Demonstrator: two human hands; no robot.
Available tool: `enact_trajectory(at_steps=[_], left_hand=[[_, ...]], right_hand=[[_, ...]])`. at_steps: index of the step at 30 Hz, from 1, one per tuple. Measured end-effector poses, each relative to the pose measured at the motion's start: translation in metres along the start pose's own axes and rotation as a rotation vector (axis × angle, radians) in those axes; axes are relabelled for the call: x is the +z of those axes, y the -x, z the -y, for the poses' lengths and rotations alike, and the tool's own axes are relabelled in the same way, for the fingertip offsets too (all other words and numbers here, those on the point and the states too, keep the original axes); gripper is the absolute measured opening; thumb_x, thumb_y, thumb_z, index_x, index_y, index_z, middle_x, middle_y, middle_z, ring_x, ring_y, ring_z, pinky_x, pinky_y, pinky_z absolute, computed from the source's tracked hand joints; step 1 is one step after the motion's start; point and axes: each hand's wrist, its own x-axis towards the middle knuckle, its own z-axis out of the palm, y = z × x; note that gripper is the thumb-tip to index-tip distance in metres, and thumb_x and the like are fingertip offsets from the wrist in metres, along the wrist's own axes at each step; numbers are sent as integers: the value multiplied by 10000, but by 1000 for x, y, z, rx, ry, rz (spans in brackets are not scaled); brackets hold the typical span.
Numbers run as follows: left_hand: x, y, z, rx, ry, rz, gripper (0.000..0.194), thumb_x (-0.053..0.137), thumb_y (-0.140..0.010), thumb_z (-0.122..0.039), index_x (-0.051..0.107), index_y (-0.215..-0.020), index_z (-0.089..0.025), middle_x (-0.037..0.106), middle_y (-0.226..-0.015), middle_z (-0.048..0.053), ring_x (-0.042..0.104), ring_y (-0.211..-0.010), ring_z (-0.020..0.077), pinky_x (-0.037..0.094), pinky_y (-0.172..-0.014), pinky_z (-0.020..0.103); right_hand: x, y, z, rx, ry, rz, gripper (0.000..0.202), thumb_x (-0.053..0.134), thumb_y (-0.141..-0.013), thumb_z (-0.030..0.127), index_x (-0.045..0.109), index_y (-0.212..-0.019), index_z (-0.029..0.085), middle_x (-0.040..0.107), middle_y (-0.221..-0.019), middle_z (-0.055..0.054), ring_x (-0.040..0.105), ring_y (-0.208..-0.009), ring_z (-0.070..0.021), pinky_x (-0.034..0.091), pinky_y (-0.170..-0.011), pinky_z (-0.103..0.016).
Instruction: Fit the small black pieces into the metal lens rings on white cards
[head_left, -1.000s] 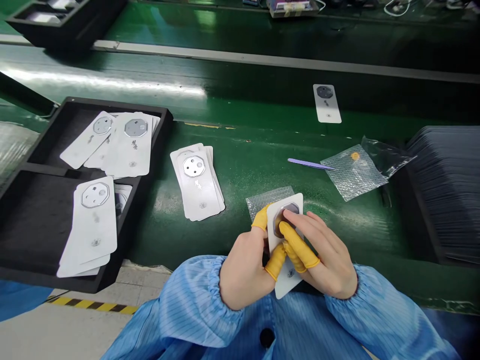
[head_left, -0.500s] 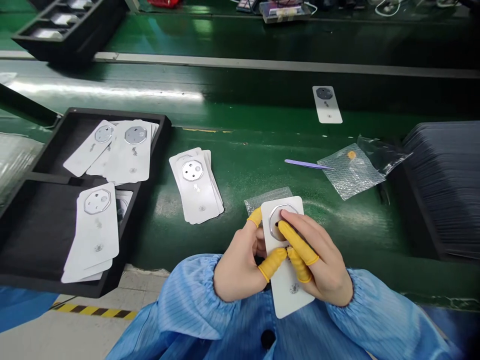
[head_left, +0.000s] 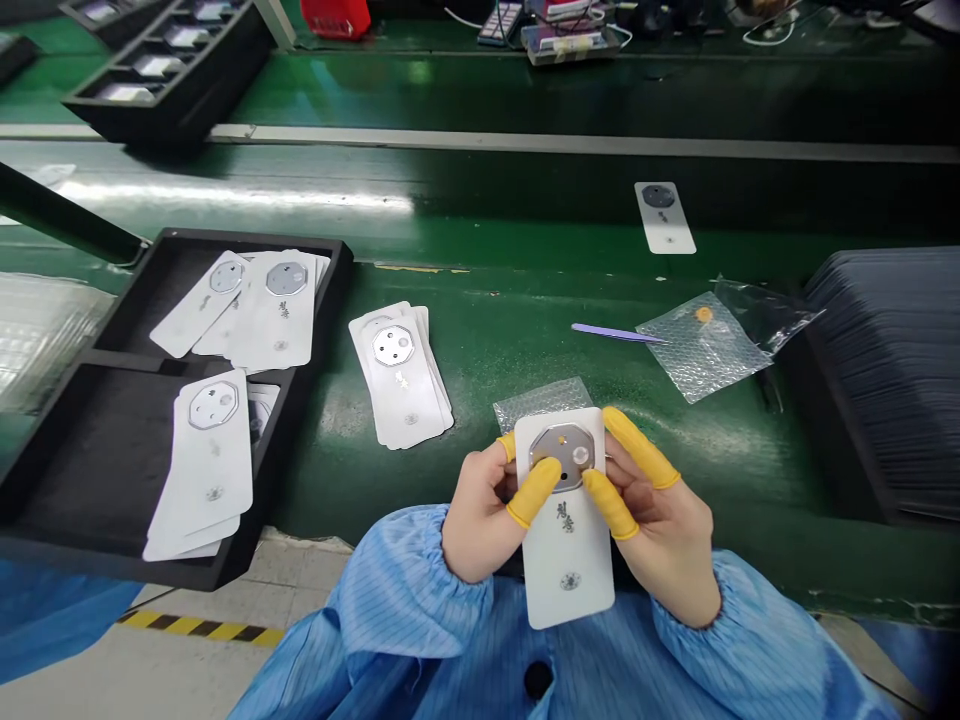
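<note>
A white phone back panel [head_left: 568,555], with a silver octagonal camera ring near its top, is held upright between both hands. My left hand [head_left: 491,510] grips its left edge, the thumb in a yellow finger cot lying over the ring. My right hand [head_left: 664,530] pinches the right edge, its cotted thumb at the ring and the index finger along the upper corner. Fingertips behind the panel are hidden. Just beyond lies a piece of bubble wrap [head_left: 544,397], partly covered by the panel. Left of my hands is a small stack of similar panels [head_left: 409,400].
A black divided tray [head_left: 82,470] with several panels is at left. Purple tweezers [head_left: 611,332] touch a bubble-wrap sheet [head_left: 694,365] bearing an orange piece. One panel [head_left: 667,225] lies farther back. A black bin of dark sheets [head_left: 892,380] stands at right.
My right fingers have moved off the panel's camera ring to its right edge. The panel now faces me more squarely, with the ring and printed marks more exposed. The view has shifted slightly.
</note>
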Motion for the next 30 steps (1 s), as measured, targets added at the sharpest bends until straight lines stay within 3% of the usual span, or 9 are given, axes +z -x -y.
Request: enact_trajectory(at_steps=[6,11,15,26,30], left_hand=[[-4,1,4,19,25,-130,245,682,-804,-347,694,-873,-112,700,-659,59,613,-529,132,498,-487,204],[-7,0,5,-8,117,-37,207,659,-836,-298,689,-938,-120,731,-778,65,661,-646,137,543,-597,210],[-11,5,3,7,94,15,181,639,-853,-293,699,-928,-140,728,-829,60,661,-696,143,544,-625,216],[-11,14,2,108,53,10,229,689,-798,-360,725,-838,-138,717,-700,69,645,-595,170,529,-538,249],[-9,14,1,41,96,-26,261,722,-766,-374,721,-826,-119,730,-690,80,668,-597,182,531,-528,247]], right_hand=[[12,-2,2,18,-125,-26,524,619,-844,91,506,-1316,287,657,-1210,-43,673,-1022,-233,621,-838,-359],[15,-4,6,51,-191,-52,485,611,-852,96,523,-1297,268,671,-1185,-58,682,-996,-239,641,-772,-339],[15,-3,8,11,-209,-45,487,597,-854,71,528,-1292,273,664,-1198,-40,676,-1012,-224,630,-810,-322],[17,4,15,-63,-177,-87,471,632,-823,65,583,-1240,280,682,-1159,-28,702,-941,-229,639,-787,-350],[17,5,16,12,-196,-67,459,639,-829,99,575,-1246,279,686,-1151,-41,696,-955,-245,640,-781,-375]])
